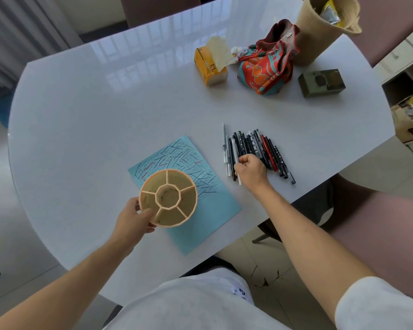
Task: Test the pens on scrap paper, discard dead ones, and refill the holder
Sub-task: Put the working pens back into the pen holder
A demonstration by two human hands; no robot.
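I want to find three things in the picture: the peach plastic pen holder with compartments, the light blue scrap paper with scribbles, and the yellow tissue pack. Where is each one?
peach plastic pen holder (pixel 168 198): head view, central compartment.
light blue scrap paper (pixel 215 210): head view, bare lower right part.
yellow tissue pack (pixel 209 67): head view, front side.

On the far right of the white table: yellow tissue pack, orange patterned fabric pouch, woven basket, olive-green box.
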